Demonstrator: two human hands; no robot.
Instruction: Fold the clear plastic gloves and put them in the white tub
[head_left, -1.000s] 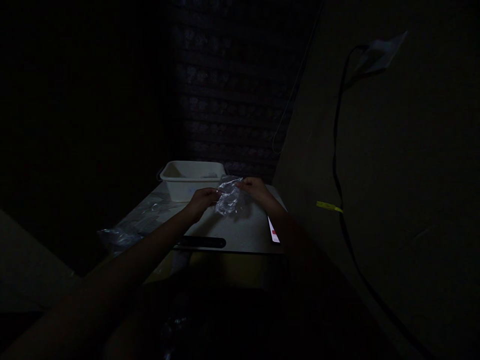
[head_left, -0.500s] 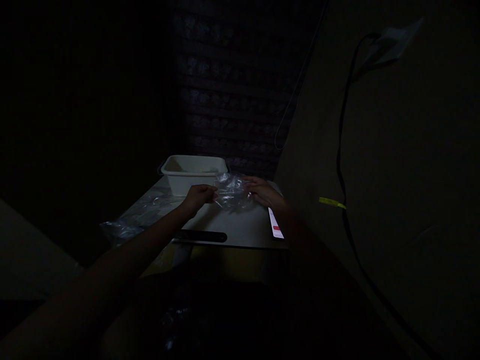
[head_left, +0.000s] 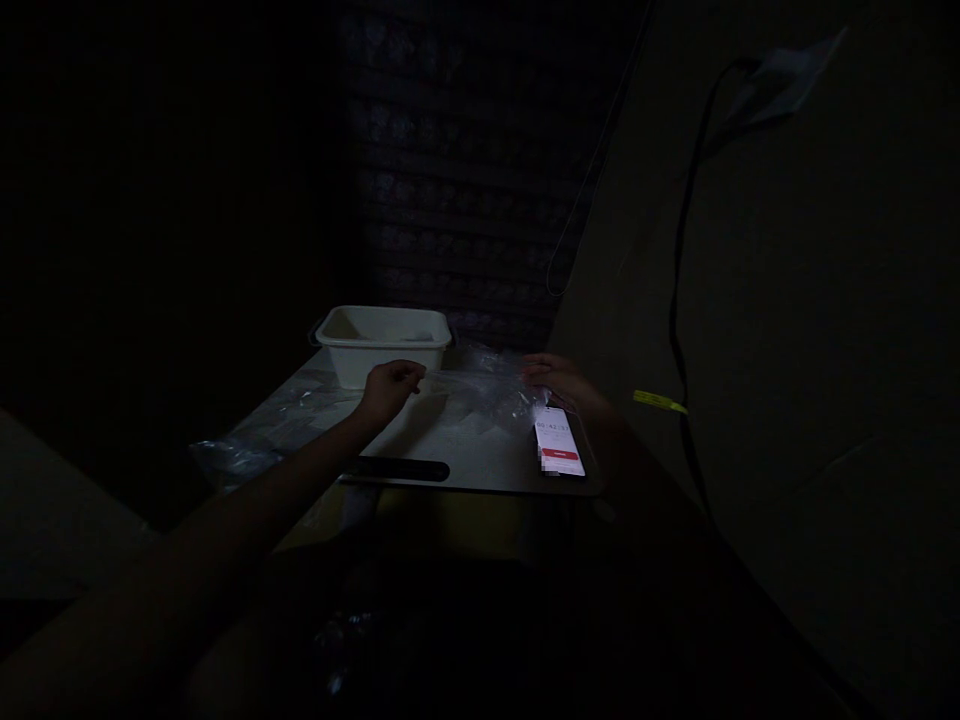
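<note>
The room is very dark. Between my two hands a clear plastic bag (head_left: 491, 390) is stretched out, low over the small white table (head_left: 487, 460). My left hand (head_left: 395, 388) pinches one end of it, just in front of a white tub (head_left: 386, 355). At the other end my right hand (head_left: 559, 378) has its fingers closed against the crumpled part of the bag; its exact grip is blurred. Just below the right hand lies a phone (head_left: 559, 442) with a lit screen showing a timer.
More clear plastic (head_left: 240, 460) lies at the table's left edge, partly behind my left forearm. A dark slot (head_left: 401, 469) runs along the table's front edge. On the right wall hangs a dark cable (head_left: 677, 300) with a yellow tag (head_left: 658, 401).
My right hand has moved to the right, drawing the plastic bag out longer. My left hand has shifted slightly left. More of the phone shows now.
</note>
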